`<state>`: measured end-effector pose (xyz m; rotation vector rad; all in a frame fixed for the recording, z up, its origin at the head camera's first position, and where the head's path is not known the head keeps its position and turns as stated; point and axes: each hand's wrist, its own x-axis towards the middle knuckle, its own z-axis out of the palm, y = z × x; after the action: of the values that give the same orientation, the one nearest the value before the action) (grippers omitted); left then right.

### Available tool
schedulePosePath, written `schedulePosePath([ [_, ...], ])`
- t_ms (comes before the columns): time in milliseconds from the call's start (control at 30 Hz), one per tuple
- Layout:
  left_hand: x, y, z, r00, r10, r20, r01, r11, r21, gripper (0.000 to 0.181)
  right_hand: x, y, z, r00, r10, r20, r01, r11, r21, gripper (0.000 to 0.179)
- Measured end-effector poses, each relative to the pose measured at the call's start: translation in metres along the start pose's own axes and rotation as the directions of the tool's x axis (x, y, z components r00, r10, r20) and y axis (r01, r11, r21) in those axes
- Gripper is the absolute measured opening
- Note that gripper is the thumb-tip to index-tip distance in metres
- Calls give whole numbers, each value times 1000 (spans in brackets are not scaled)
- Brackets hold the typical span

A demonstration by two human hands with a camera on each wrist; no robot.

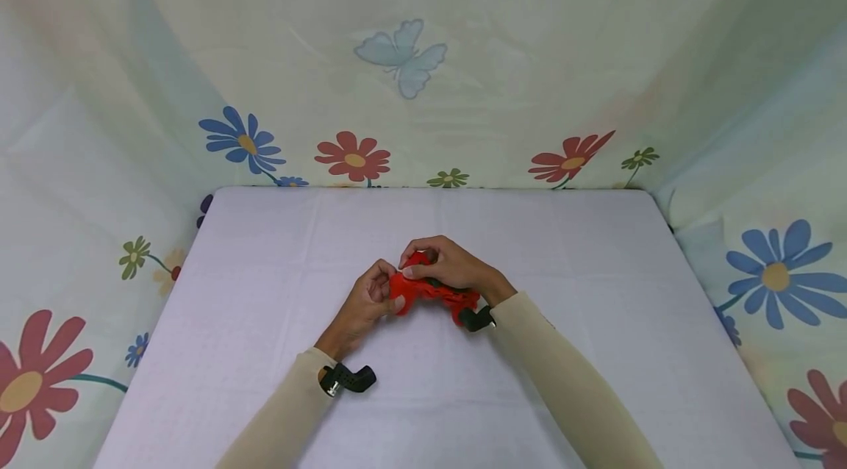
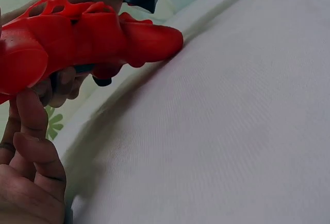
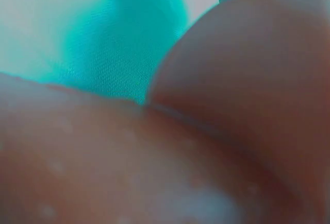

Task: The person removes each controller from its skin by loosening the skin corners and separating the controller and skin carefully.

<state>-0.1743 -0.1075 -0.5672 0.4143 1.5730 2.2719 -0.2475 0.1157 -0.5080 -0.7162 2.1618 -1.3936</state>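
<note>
A soft-looking red silicone game controller cover (image 1: 426,292), with two rounded grip ends and cut-out openings, is held above the table's middle. Dark green shows along its inner side. At its left end my left hand (image 1: 362,301) pinches it, thumb on the near side. My right hand (image 1: 455,265) reaches over from the right and pinches the upper left part between thumb and fingers. In the left wrist view the cover (image 2: 149,41) stretches across the upper left, left fingers (image 2: 33,116) bent under its edge. Blurred skin fills most of the right wrist view.
A white cloth covers the table (image 1: 562,248). Curtains (image 1: 516,50) printed with flowers and a butterfly hang behind it and at both sides. Each wrist carries a small dark camera mount (image 1: 347,378).
</note>
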Motion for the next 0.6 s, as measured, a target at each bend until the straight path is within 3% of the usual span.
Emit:
schedulePosePath([
  [200, -2, 0, -3, 999, 17, 50, -18, 999, 37, 33, 1, 2, 2, 1000, 0, 15, 0, 1000, -3, 8],
  [600, -4, 0, -2, 999, 34, 3, -34, 998, 53, 32, 4, 2, 4, 1000, 25, -6, -25, 1000, 9, 8],
])
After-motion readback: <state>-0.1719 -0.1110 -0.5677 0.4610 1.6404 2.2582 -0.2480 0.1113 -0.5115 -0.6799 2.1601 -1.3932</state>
